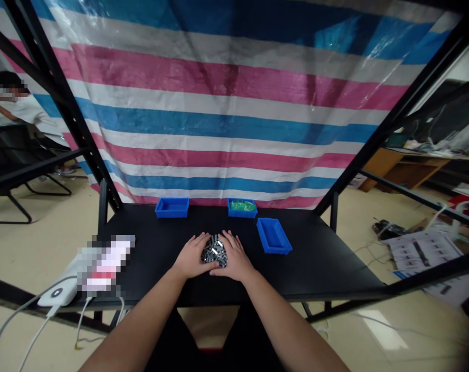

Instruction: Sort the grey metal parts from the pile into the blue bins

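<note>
Gathering seems under way: at twelve o'clock, left hand (194, 257) and right hand (235, 258), both spread and curved, cup small shiny pieces (214, 252) on the desk (319, 258); shifting them would call for closing gaps

wears black clothing (253, 341) over the thighs; has bare forearms (156, 297), bare left hand (191, 257) and right hand (237, 259).

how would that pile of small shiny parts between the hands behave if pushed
The pile would probably scatter rather than move whole, being many separate small pieces. Their shine suggests they may be slippery against each other.
</note>
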A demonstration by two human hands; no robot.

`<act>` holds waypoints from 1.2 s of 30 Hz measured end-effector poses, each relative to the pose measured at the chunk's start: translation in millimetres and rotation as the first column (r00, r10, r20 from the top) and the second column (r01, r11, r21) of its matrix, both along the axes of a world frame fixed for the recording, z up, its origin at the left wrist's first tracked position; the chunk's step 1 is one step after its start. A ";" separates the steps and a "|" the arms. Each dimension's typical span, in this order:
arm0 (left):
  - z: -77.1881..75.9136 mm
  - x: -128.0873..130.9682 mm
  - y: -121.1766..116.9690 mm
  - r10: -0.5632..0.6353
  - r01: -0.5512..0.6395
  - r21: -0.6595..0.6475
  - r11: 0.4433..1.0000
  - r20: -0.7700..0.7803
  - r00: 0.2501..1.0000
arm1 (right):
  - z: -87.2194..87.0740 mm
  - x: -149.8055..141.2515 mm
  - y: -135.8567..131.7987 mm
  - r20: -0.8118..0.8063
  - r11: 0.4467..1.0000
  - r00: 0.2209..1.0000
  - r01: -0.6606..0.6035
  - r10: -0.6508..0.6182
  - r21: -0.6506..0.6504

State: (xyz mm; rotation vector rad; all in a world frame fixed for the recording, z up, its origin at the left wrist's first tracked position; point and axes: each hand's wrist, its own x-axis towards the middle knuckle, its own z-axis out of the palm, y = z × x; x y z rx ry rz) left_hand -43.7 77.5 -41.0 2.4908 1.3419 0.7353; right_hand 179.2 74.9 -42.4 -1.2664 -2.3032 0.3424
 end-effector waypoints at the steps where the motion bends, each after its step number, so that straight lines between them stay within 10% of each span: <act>1: -0.2 -0.5 -0.7 -0.003 0.003 0.007 1.000 0.002 1.000 | 1.6 1.7 -5.0 -0.032 0.999 0.999 0.016 -0.014 0.047; 5: -1.6 -1.9 -2.9 0.013 -0.013 0.035 0.999 0.011 1.000 | 2.9 22.0 -31.5 -0.270 0.922 0.935 0.299 -0.231 0.245; 11: 1.7 -1.4 -4.3 0.038 -0.038 -0.002 0.999 0.030 0.999 | 6.1 93.1 -49.6 -0.358 0.549 0.547 0.829 -0.757 0.107; 16: 5.3 -1.8 -5.0 0.027 -0.026 -0.026 0.999 0.056 0.998 | 24.1 129.3 -39.3 -0.051 0.582 0.601 0.746 -0.798 -0.325; 21: 4.3 -2.8 -3.6 0.034 -0.031 -0.038 0.999 0.097 0.995 | 23.7 109.8 -40.5 -0.381 0.586 0.495 0.791 -0.781 -0.174; 25: 4.2 -2.7 -2.9 0.048 -0.043 -0.046 0.998 0.122 0.991 | 31.8 64.9 -28.6 -0.528 0.820 0.667 0.561 -0.526 -0.108; 29: 7.5 -5.0 -3.4 0.118 -0.120 -0.001 0.993 0.207 0.971 | 47.9 19.5 10.9 -0.453 0.935 0.820 0.338 -0.349 -0.110; 36: 8.5 -10.5 -0.9 0.276 -0.310 0.020 0.951 0.398 0.875 | 45.0 -16.1 86.8 -0.191 0.974 0.960 0.180 -0.204 -0.135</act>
